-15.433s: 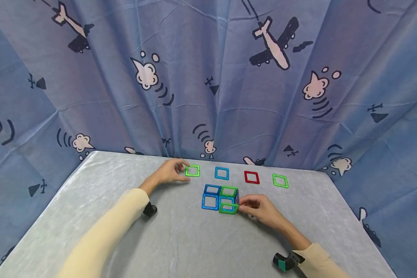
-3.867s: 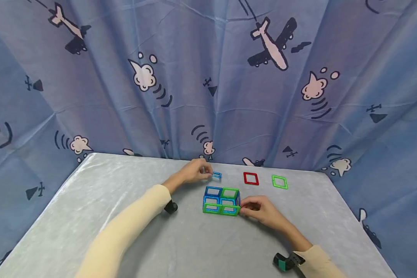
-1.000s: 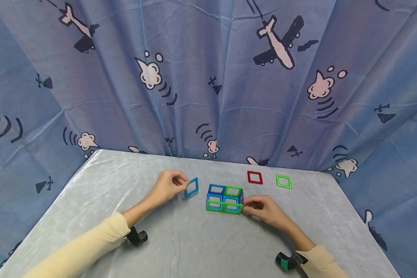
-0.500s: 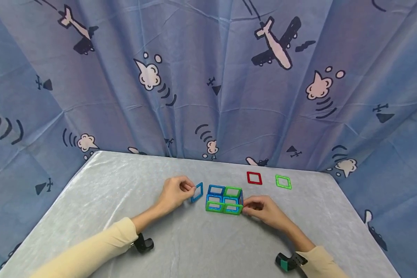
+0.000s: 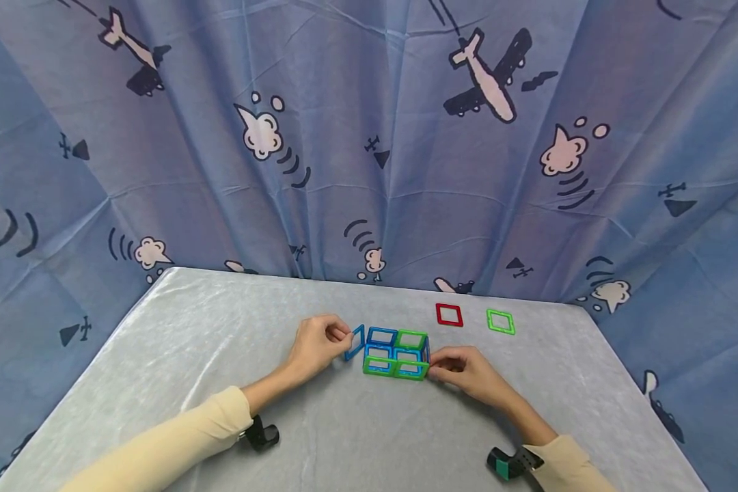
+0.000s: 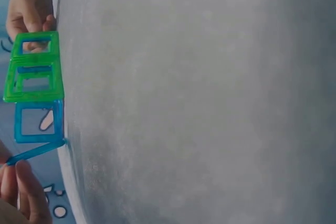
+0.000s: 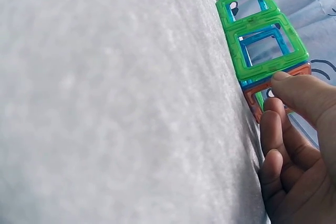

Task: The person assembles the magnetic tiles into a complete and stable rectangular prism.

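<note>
My left hand (image 5: 321,344) pinches an upright blue square magnetic tile (image 5: 363,335) between thumb and fingertips. In the left wrist view that blue tile (image 6: 38,151) slants outward, one edge right at the end of the joined tiles. The half-built box (image 5: 396,367) of magnetic tiles lies on the table, with two green tiles along its near side and blue and green ones behind. At its right end my right hand (image 5: 464,372) grips the box, the thumb on the edge of a red-orange tile (image 7: 252,102) in the right wrist view, fingers curled beside it.
Behind the box, a red square tile (image 5: 449,305) and a green square tile (image 5: 501,311) lie flat on the grey cloth-covered table (image 5: 320,437). A blue curtain (image 5: 320,137) printed with planes hangs just past the far edge.
The loose green and blue tiles at the back left have gone; a second green tile stands in the box's near side. My left hand has brought the blue tile rightward to the box's left end.
</note>
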Demonstrator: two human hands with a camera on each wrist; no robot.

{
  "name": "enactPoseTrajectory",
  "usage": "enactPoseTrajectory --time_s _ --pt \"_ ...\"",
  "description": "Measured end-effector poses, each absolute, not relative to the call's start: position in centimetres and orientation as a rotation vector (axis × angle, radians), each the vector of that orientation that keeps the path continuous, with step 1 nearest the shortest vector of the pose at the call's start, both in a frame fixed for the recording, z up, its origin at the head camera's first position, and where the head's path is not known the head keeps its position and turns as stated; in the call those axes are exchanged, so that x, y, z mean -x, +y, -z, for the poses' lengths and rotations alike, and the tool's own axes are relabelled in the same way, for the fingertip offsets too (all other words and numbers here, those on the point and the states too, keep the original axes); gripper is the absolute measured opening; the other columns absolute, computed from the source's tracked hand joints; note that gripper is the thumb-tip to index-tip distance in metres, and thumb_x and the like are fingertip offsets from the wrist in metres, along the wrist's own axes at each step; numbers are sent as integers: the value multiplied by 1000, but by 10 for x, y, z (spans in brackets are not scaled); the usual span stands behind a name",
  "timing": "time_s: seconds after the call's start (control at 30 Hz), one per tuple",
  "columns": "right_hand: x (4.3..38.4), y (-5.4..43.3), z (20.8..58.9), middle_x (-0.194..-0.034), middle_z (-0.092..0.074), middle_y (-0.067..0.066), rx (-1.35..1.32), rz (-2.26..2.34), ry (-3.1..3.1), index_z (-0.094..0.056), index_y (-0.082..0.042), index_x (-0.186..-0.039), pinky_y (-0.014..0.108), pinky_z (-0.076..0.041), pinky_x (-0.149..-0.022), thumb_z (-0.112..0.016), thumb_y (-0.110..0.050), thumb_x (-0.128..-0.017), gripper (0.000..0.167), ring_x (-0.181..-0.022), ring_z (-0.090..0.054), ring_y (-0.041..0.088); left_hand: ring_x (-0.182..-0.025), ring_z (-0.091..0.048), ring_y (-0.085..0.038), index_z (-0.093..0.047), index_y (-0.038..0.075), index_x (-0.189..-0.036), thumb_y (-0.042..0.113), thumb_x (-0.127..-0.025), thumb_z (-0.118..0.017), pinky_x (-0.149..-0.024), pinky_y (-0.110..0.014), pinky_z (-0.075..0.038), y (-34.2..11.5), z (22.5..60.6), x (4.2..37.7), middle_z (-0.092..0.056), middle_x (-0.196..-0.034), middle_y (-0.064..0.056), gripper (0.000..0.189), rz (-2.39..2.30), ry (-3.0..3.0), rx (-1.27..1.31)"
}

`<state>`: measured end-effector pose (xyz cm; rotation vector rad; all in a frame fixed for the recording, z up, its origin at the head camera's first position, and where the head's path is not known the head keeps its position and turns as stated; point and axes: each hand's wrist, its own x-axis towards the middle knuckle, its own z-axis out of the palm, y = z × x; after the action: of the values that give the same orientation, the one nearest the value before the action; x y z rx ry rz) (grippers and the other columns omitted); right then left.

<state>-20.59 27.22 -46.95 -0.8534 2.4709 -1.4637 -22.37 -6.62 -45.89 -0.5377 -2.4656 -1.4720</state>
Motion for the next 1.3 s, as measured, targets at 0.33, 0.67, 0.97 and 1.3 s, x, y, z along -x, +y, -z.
enactPoseTrajectory --time_s 0.33,0.67,0.97,1.3 --pt "206 272 470 -100 -71 10 850 1463 2471 -75 -4 -108 25 -53 -70 -73 -1 -94 15 -80 -63 15 -58 -65 -15 -72 9 -86 7 -91 -75 -49 -31 -54 -67 456 219 -65 -75 4 6 1630 -2512 540" --pt "205 271 469 -98 -72 13 877 1482 2470 -75 -2 -107 25 -53 -68 -72 1 -93 14 -78 -62 15 -54 -67 -20 -71 1 -104 7 -92 -74 -51 -34 -55 -63 459 217 -69 -81 -2 14 1781 -2561 542" --pt "204 270 467 -99 -72 10 872 1470 2476 -75 -2 -108 25 -53 -68 -72 -1 -94 14 -79 -63 15 -52 -67 -25 -69 -1 -105 8 -92 -74 -52 -34 -56 -58 458 217 -72 -80 -4 17 1838 -2574 529" --pt "202 268 464 -98 -72 12 864 1482 2465 -75 -1 -108 25 -53 -68 -73 -1 -94 14 -79 -62 18 -56 -68 -28 -65 -6 -103 5 -92 -74 -52 -36 -57 -53 456 216 -72 -79 -7 18 1916 -2562 533"
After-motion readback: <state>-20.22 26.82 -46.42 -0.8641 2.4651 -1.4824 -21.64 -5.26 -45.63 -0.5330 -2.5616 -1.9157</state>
